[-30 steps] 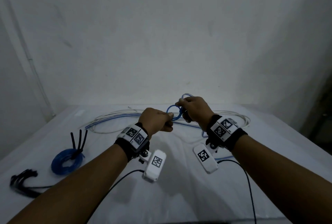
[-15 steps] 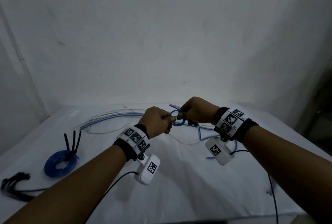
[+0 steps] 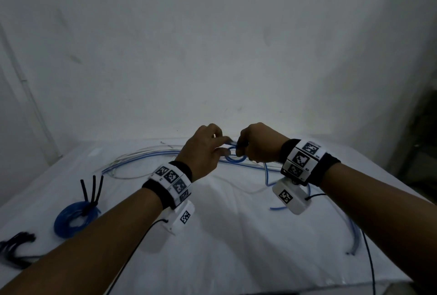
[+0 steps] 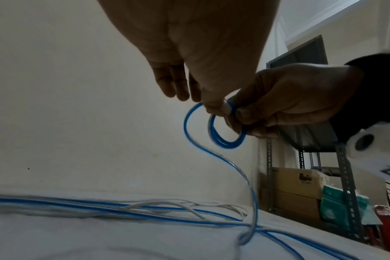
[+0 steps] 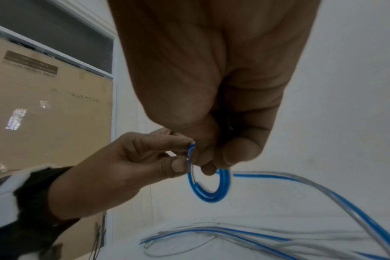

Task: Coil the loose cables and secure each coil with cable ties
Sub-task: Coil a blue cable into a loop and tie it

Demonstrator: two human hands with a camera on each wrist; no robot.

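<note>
A small blue coil (image 3: pixel 234 158) is being pinched above the table's (image 3: pixel 236 259) far edge by the right hand (image 3: pixel 257 143); the left hand (image 3: pixel 203 153) is pinching the feeding strand. Each new loop should be laid matching the held ones, kept untwisted. No containers are being shown.

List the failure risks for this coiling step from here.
1. The small blue coil is held only by fingertip pinches of the right hand and left hand; a slip could let its loops spring open.
2. The trailing cable runs down into crossed blue and white loose cables on the table, so pulling may snag.
</note>
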